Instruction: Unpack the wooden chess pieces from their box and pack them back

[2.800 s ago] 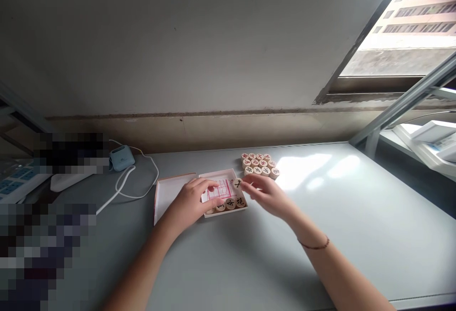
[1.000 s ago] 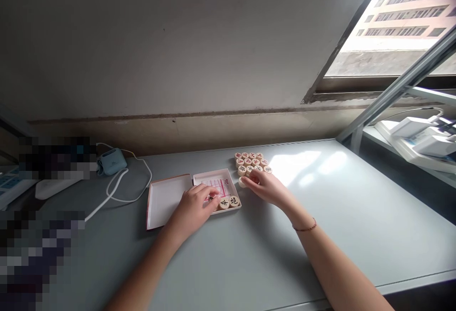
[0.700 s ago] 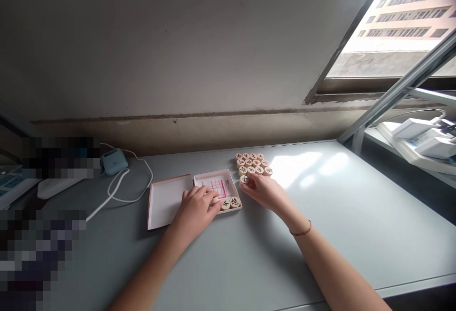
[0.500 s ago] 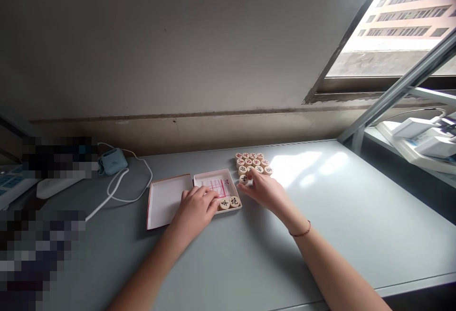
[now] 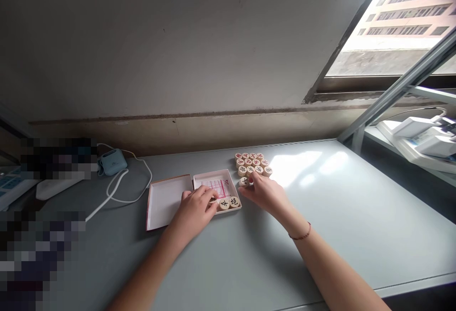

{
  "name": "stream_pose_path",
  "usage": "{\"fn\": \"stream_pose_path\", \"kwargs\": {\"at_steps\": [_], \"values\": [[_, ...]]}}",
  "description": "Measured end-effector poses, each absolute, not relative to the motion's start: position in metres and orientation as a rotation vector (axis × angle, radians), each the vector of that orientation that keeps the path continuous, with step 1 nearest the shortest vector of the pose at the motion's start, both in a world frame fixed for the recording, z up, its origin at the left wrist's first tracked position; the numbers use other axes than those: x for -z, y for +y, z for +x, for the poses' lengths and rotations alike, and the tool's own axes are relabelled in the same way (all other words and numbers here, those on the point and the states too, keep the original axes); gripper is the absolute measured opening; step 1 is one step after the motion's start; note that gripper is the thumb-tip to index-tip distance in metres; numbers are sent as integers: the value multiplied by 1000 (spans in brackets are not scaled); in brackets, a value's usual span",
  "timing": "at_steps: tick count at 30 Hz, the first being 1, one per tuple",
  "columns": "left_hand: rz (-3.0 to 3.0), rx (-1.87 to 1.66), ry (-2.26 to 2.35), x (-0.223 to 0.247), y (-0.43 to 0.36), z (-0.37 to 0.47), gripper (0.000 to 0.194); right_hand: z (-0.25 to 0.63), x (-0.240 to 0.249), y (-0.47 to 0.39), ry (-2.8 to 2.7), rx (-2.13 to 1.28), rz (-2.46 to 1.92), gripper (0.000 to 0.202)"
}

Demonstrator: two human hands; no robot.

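Observation:
My left hand (image 5: 199, 205) reaches over the near left part of a white box (image 5: 235, 187), its fingers closed on a round wooden piece (image 5: 213, 199) that shows under the fingertips. Two pieces with black characters (image 5: 229, 203) lie in the box's near right corner, and a red-lined sheet (image 5: 221, 187) is on its bottom. To the right of the box, my right hand (image 5: 265, 192) pinches a black-marked piece (image 5: 244, 182) at the near side of a block of pieces (image 5: 252, 162). Red characters mark the block's far rows, black ones its near row.
A shallow box lid (image 5: 167, 202) lies open side up, left of the box. Farther left are a blue device (image 5: 113, 161), white cables (image 5: 117, 192) and a power strip (image 5: 64, 183). A metal frame (image 5: 374, 97) with white devices stands at right.
My right hand has drawn its piece slightly nearer, a little off the block. The left fingers have shifted slightly left, and the piece beneath them now shows.

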State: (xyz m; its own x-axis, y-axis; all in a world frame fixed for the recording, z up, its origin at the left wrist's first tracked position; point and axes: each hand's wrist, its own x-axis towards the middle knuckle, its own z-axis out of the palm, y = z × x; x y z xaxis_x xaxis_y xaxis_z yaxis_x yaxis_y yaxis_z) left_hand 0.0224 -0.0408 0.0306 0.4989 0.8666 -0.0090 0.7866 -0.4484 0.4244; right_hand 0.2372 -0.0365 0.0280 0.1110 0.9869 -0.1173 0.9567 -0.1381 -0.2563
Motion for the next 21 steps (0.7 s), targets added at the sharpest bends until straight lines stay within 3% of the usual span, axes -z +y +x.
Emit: {"fn": "stream_pose_path", "kwargs": {"at_steps": [7, 12, 17, 21], "values": [[2362, -364, 1374, -29, -38, 21, 18, 245, -18, -32, -2024, -379, -2187, 25], [2502, -734, 1388, -26, -39, 22, 28, 241, -30, -37, -1867, -349, -2009, 32], [2612, -1086, 1201, -29, -50, 32, 28, 218, -49, -51, -1877, -949, -1384, 37], [2626, -983, 1213, -32, -51, 34, 30, 230, -55, -49, -1889, -1114, -1311, 41]]}}
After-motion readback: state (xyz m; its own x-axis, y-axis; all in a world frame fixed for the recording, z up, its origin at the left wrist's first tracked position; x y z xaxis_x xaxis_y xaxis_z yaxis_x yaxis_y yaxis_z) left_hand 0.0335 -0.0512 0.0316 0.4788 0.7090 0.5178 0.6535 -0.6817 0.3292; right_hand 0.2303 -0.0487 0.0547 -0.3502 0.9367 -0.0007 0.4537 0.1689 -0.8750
